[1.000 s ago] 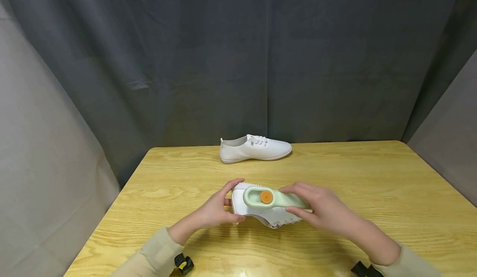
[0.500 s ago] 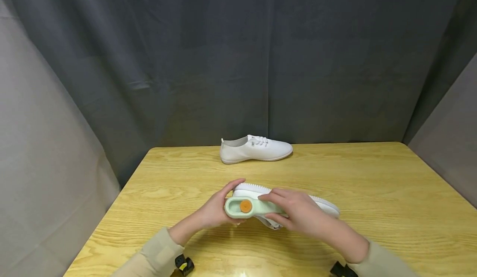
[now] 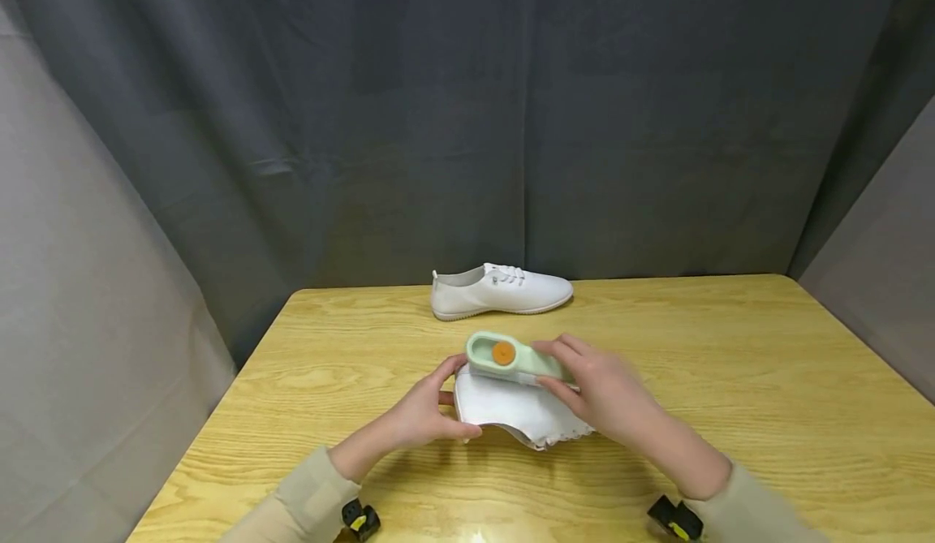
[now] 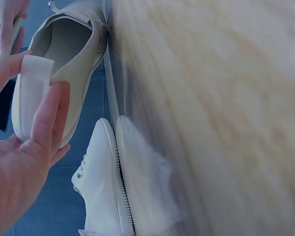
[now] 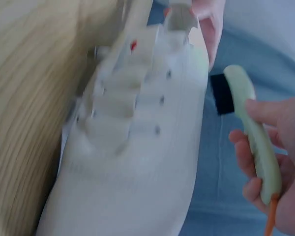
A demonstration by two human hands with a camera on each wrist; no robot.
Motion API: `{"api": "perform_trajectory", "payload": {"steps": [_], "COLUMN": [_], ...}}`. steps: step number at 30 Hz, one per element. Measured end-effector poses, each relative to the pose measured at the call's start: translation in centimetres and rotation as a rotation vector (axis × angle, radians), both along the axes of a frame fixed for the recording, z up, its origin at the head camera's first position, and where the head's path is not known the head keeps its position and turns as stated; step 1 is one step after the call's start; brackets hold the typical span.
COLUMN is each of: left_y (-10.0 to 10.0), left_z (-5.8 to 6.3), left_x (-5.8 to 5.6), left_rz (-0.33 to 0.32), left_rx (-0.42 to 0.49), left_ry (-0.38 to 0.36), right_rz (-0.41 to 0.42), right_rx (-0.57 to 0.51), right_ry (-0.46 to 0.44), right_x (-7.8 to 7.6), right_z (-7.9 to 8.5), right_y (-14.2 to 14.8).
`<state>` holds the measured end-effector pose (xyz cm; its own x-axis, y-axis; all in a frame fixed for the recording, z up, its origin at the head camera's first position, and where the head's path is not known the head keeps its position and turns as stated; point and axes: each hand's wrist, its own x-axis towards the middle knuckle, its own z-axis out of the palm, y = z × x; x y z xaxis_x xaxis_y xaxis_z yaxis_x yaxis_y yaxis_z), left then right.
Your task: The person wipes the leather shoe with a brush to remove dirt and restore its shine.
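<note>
As a dark curtain (image 3: 409,121) hangs behind a wood-grain table (image 3: 730,340), a white shoe (image 3: 504,405) is held on its side at the table, heel to the left, opening toward the person and ridged sole facing away. Its upright mate (image 3: 500,291) stands near the table's far edge, laces up, toe to the right. Beige-sleeved, the person's left hand (image 3: 427,413) grips the held shoe around the heel, while the right hand (image 3: 609,385) is clasped around the handle of a pale green brush (image 3: 522,360), its head over the sole-side edge of that shoe. A small black device (image 3: 361,519) shows at the left wrist. Dark bristles (image 5: 222,93) point toward the shoe; whether they touch it cannot be told. An orange disc (image 3: 504,354) sits in the brush's head.
</note>
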<state>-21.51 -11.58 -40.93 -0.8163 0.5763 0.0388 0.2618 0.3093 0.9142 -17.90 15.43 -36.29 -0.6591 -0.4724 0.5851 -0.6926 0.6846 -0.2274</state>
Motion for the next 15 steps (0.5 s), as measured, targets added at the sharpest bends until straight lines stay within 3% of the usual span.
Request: {"api": "perform_trajectory", "payload": {"steps": [4, 9, 15], "left_y": [0.0, 0.1, 0.5], "left_z": [0.2, 0.4, 0.5], "left_x": [0.1, 0.0, -0.1], "left_rz": [0.008, -0.003, -0.015], "left_rx": [-0.039, -0.008, 0.042], "left_ry": [0.016, -0.022, -0.067], "right_rz": [0.059, 0.191, 0.239], "right_rx": [-0.043, 0.018, 0.085], "right_ry": [0.022, 0.098, 0.051], "right_x": [0.2, 0.9, 1.3], "right_z": [-0.1, -0.7, -1.5], "right_y": [1.1, 1.0, 0.6]}}
